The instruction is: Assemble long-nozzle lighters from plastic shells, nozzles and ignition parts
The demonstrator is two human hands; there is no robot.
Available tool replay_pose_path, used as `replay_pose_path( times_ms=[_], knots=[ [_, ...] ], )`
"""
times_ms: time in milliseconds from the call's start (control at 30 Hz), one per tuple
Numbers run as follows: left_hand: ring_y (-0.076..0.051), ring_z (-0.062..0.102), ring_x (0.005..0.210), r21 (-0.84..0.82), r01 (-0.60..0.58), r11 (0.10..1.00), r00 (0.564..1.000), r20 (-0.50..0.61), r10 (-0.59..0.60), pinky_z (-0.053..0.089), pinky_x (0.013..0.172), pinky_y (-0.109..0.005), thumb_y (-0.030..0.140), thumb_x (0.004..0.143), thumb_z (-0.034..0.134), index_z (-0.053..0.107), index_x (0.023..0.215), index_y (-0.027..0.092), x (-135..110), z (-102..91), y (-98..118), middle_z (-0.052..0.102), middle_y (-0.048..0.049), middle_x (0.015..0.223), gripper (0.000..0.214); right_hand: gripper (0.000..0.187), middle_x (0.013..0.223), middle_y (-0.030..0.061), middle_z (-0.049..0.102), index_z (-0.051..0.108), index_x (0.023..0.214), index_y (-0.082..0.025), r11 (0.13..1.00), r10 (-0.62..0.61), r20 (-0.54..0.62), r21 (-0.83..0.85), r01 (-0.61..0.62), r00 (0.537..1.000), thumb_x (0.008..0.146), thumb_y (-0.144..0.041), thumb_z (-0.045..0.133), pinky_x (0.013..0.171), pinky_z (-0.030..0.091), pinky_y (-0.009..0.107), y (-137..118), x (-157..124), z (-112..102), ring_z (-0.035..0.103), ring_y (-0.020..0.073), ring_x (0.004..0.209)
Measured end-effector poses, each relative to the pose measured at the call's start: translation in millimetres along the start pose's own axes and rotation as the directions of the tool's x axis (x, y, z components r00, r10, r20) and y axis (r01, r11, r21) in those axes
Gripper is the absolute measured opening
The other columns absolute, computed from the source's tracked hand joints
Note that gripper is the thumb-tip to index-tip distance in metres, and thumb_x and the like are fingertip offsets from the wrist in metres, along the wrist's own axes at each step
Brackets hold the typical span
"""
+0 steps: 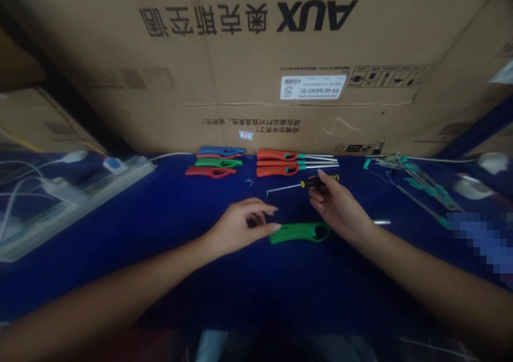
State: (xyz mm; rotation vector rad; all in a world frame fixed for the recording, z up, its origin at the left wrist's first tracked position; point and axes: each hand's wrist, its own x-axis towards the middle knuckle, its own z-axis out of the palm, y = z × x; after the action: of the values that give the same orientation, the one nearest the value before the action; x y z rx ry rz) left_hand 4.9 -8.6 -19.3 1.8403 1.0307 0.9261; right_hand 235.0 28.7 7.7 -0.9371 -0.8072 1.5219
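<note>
My right hand (336, 199) is closed around the black and yellow handle of a screwdriver (286, 188). Its thin metal shaft points left, and at the tip is a small bend or a tiny piece; I cannot tell which. Below it lies a green long-necked lighter (294, 233) on the blue table. A metal tube (381, 222) shows beyond my right wrist, which hides whether it joins the lighter. My left hand (238, 223) is at the lighter's left end, thumb and forefinger apart, the thumb tip over or against the green body.
Red lighters with metal tubes (276, 170) lie at the back, beside coloured handle shells (212, 170) and small screws (249, 181). A large cardboard box (240, 89) stands behind. Thin rods with green parts (428, 183) lie right; a power strip (80, 207) with cables lies left.
</note>
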Motion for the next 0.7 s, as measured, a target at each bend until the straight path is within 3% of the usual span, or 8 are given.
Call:
replay_pose_path(
  times_ms=[200,500,700],
  knots=[
    [-0.012,0.064,0.075,-0.130,0.167,0.977,0.983,-0.050,-0.175,0.056,0.071,-0.027,0.035,0.078,0.079,0.066,0.122,0.014,4,-2.2,-1,0.072,-0.0100,0.106,0.051,0.038,0.063,-0.0050,0.050,0.060,0.072,-0.019,0.997,0.068,0.004,-0.020,-0.068,0.998,0.067,-0.048,0.084,0.049,0.036,0.024,4,1,-2,0.037,0.0069,0.051],
    [-0.013,0.065,0.071,-0.136,0.138,0.981,0.990,-0.023,-0.142,0.054,0.067,-0.025,0.034,0.084,0.074,0.075,0.103,0.015,3,-2.5,4,0.076,-0.0057,0.089,0.027,0.034,0.061,-0.0047,0.048,0.061,0.075,-0.019,0.997,0.052,0.018,-0.062,-0.050,0.998,0.071,-0.048,0.079,0.049,0.033,0.025,5,-1,-2,0.037,0.0078,0.050],
    [-0.012,0.063,0.065,-0.124,0.112,0.986,0.993,-0.019,-0.116,0.053,0.063,-0.025,0.036,0.085,0.073,0.077,0.093,0.015,3,-2.4,8,0.075,-0.0049,0.082,0.023,0.033,0.061,-0.0044,0.050,0.063,0.074,-0.019,0.997,0.058,0.010,-0.045,-0.058,0.998,0.069,-0.046,0.081,0.049,0.033,0.024,5,0,-2,0.037,0.0075,0.050]
  ],
)
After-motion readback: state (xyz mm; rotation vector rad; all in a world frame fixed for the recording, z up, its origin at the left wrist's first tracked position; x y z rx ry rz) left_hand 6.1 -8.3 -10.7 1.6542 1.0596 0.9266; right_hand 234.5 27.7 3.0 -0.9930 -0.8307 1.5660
